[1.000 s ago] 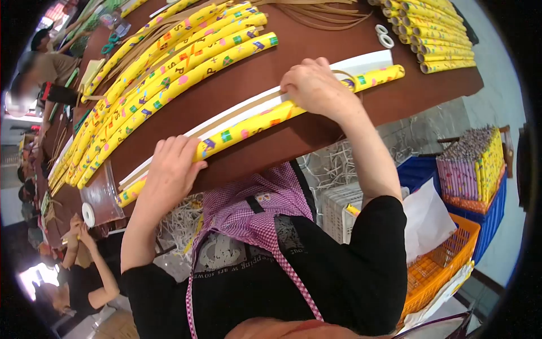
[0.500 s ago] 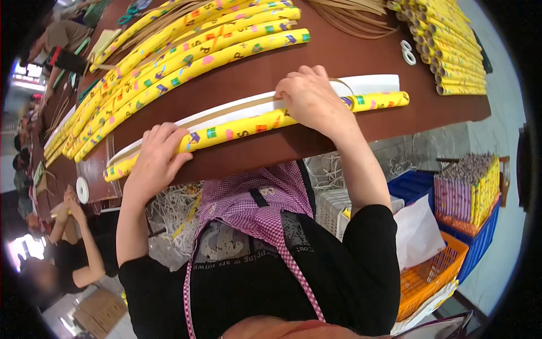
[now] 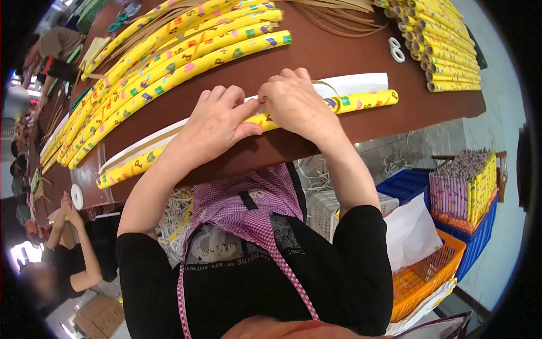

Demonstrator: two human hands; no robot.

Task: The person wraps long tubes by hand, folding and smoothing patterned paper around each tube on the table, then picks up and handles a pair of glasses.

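A yellow printed paper roll (image 3: 367,100) lies along the table's near edge, its white-backed flap (image 3: 361,83) spread out behind it. A tan strip (image 3: 135,144) runs along the flap and curls up in a loop right of my right hand (image 3: 296,107). That hand's fingers are pinched at the strip, the fingertips partly hidden, with its palm over the roll. Close beside it, my left hand (image 3: 217,121) is closed over the roll's middle, thumb at the near side and fingers on the flap.
Finished-looking yellow rolls (image 3: 186,65) lie behind, and a stack of yellow tubes (image 3: 446,51) stands at back right. White tape rings (image 3: 397,51) and tan strips (image 3: 339,20) are on the table. An orange crate (image 3: 423,282) and blue crate (image 3: 477,237) stand at right; another person (image 3: 68,243) works at left.
My left hand has slid right along the roll, from near its left end to beside my right hand. The right hand stays at about the same place on the roll.
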